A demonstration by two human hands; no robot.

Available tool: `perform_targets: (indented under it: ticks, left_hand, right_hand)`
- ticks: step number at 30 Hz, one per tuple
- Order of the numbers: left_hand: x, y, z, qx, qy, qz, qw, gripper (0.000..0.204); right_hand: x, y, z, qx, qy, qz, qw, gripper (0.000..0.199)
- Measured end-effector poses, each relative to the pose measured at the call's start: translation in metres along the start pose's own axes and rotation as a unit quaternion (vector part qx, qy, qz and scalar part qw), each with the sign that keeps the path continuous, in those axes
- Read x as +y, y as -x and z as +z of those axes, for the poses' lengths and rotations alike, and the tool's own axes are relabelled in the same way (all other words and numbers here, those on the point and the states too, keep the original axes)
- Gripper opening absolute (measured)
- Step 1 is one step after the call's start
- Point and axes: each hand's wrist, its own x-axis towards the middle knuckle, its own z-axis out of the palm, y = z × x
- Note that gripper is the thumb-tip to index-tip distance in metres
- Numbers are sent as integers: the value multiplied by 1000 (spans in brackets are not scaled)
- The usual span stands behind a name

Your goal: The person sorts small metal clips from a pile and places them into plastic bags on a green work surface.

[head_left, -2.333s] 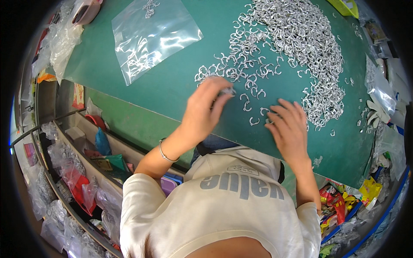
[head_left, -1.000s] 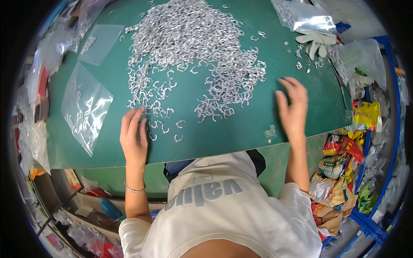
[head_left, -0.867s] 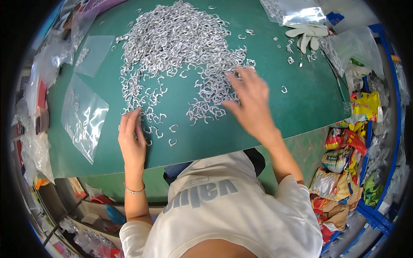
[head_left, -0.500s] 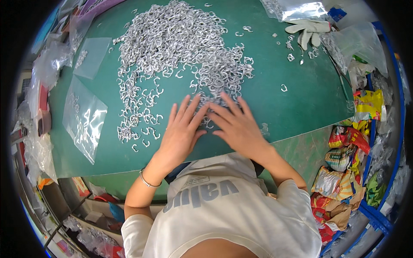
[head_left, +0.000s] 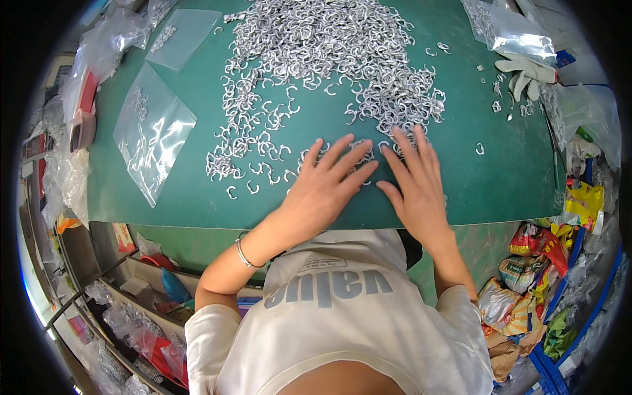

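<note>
A large heap of small silver C-shaped metal clips (head_left: 329,59) covers the far middle of the green table mat (head_left: 500,178). My left hand (head_left: 326,187) lies flat with fingers spread on the mat, its fingertips on loose clips at the heap's near edge. My right hand (head_left: 415,181) lies flat beside it, fingers spread, tips touching the clips. Both hands hold nothing. A thin bracelet (head_left: 242,253) is on my left wrist.
Two clear plastic bags (head_left: 153,135) with a few clips lie at the left, another bag (head_left: 181,36) behind them. More bags (head_left: 510,33) and a white glove (head_left: 526,72) sit at the right rear. Packets fill bins (head_left: 546,276) on the right; shelves (head_left: 131,309) stand lower left.
My hands, earlier apart on the mat, have come together side by side at the heap's near edge. The view has shifted so the heap sits more centred.
</note>
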Motion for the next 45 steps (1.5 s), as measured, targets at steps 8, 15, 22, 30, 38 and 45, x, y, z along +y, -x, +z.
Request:
perform_targets:
  ticks: [8,15,22,30,38,45]
  left_hand:
    - [-29,36,-9,91,61,-79,991,27]
    - [-32,27,-9,208,322,-274,882,21]
    - [-44,35,-14,215,407,-286,841,24]
    - [-33,23,-20,229,252,-146,929,26]
    - [-38,35,-28,119,163,-141,969,31]
    - [-30,47,-33,147,84,-197,966,33]
  right_hand:
    - [22,17,-4,65,-66,-18,996,27]
    - [10,-5,0,35,8,24,999,45]
    - [34,1,2,168,18,56,984,20]
    - [2,-10,2,73,24,-9,997,30]
    - [-7,3,0,-34,10,-17,999,38]
    - [-16,19,1,-89,-40,-23,995,60]
